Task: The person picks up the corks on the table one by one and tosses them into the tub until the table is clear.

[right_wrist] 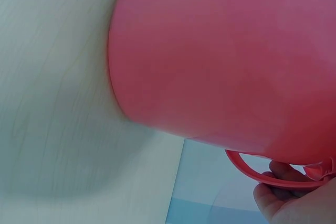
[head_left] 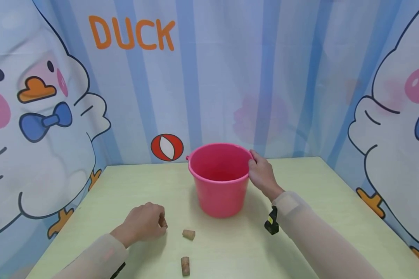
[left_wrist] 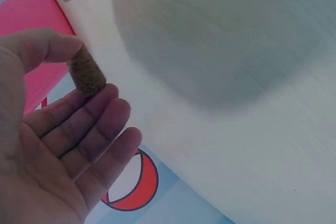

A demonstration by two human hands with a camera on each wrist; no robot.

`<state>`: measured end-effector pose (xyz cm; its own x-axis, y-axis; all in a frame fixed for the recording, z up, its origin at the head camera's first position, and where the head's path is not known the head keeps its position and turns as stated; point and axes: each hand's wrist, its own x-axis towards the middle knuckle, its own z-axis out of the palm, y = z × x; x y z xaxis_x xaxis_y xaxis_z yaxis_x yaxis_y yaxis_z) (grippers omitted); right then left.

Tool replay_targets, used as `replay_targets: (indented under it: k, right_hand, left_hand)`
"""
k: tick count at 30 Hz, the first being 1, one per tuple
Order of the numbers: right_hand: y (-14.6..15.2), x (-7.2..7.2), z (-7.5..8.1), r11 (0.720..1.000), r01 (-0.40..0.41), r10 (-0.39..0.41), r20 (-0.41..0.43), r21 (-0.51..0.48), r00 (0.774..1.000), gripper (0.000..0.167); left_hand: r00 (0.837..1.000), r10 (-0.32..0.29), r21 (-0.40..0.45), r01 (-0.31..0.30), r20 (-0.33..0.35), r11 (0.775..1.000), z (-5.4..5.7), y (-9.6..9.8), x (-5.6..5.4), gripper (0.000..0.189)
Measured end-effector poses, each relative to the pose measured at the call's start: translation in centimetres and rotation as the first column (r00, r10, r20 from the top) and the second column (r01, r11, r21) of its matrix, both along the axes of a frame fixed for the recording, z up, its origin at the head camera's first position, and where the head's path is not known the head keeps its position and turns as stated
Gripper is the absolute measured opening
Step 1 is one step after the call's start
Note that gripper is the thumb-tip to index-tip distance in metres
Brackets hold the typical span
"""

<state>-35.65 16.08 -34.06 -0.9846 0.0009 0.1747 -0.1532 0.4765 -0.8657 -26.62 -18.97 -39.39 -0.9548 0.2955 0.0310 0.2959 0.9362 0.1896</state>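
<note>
My left hand [head_left: 144,223] is low over the left part of the table, pinching a cork [left_wrist: 86,72] between thumb and fingertips. Most of that cork is hidden by the hand in the head view. To its right lies a second cork [head_left: 189,234] on its side, and a third cork [head_left: 185,266] lies closer to me. A pink bucket [head_left: 221,199] stands upright at the middle of the table. At the bucket's right side my right hand [head_left: 263,174] grips the rim, with fingers around the pink handle [right_wrist: 247,170] in the right wrist view.
The pale wooden table [head_left: 335,217] ends at the back against a blue striped curtain [head_left: 223,77] printed with ducks and a red ball. Curtain panels also close off the left and right sides. A black wrist device [head_left: 272,221] hangs at my right cuff.
</note>
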Motion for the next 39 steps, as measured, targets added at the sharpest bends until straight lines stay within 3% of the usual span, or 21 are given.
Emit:
replay_targets:
  k: [6,15,20,31,39]
  right_hand:
    - [0.1,0.0,-0.1,1.0,0.0,0.0,-0.002,0.004,1.0,0.057]
    - [0.0,-0.1,-0.1,1.0,0.014,-0.014,-0.005,0.009,1.0,0.057]
    - [-0.1,-0.2,0.0,1.0,0.014,-0.014,-0.004,0.0,1.0,0.057]
    - [0.0,0.0,0.1,1.0,0.007,-0.007,-0.003,0.001,1.0,0.056]
    - [0.0,0.0,0.0,1.0,0.012,-0.012,0.002,-0.002,1.0,0.056]
  left_hand:
    - [0.997,-0.013,0.058,0.017,-0.072,0.998,0.1,0.7,-0.3,0.019]
    - [0.993,0.023,0.16,-0.004,-0.117,0.987,0.9,2.0,-0.7,0.017]
    - [0.982,0.021,0.205,0.019,-0.188,0.978,1.4,2.2,-0.6,0.014]
    - [0.919,-0.004,0.276,0.123,-0.395,0.953,2.1,3.1,-0.9,0.015]
    - [0.861,-0.013,0.297,0.19,-0.509,0.936,3.2,4.1,-1.0,0.02]
